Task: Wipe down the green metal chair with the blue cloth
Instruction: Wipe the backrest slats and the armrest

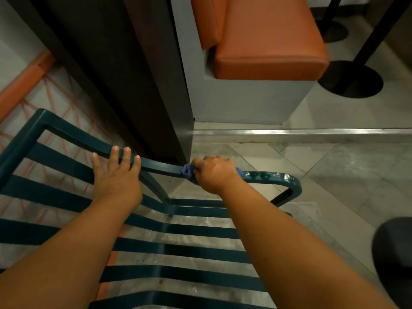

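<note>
The green metal chair (66, 139) fills the lower left, its slatted seat and back seen from above. My left hand (116, 175) rests on the chair's top rail with fingers spread over it, holding nothing. My right hand (214, 175) is closed around the bunched blue cloth (187, 171), which presses on the rail near the armrest. The curved end of that armrest (278, 178) shows chipped, whitish marks. Most of the cloth is hidden under my fingers.
A dark wooden panel (124, 74) stands just behind the rail. An orange cushioned bench (267, 45) on a grey base sits at upper right. Black round stand bases (350, 79) are on the tiled floor; a dark rounded object (394, 253) is at lower right.
</note>
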Action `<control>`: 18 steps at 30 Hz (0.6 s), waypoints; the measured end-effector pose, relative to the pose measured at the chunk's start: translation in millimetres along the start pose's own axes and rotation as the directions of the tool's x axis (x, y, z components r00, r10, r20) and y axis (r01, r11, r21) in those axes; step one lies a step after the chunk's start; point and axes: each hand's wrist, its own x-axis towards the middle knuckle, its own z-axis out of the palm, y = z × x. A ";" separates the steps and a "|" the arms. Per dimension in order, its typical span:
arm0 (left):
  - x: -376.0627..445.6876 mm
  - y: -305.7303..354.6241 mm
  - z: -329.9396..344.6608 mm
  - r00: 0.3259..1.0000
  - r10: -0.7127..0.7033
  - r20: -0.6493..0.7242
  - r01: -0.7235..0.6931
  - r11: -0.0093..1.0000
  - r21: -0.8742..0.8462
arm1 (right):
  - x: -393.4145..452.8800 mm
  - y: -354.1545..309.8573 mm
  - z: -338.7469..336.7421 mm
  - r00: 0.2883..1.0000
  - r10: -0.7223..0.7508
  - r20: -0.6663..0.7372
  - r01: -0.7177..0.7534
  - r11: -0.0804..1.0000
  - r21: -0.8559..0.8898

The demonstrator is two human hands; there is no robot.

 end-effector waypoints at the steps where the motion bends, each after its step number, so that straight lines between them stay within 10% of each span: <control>1: -2.8 6.7 0.2 1.000 0.029 -0.005 -0.029 0.999 -0.021 | -5.0 0.4 5.3 1.000 -0.009 -0.023 0.009 1.000 -0.019; 7: -9.2 57.0 3.8 0.979 0.202 0.040 -0.196 0.973 -0.121 | -28.4 18.6 36.4 0.979 -0.108 -0.175 0.100 0.993 -0.056; 14: -3.3 59.6 4.3 0.977 0.193 0.085 -0.179 0.973 -0.147 | -7.5 2.6 17.0 0.976 0.198 -0.089 -0.193 0.979 0.061; 18: -3.0 62.8 4.4 0.978 0.188 0.090 -0.172 0.972 -0.162 | -26.8 8.3 40.1 0.981 0.027 -0.192 -0.025 1.000 0.015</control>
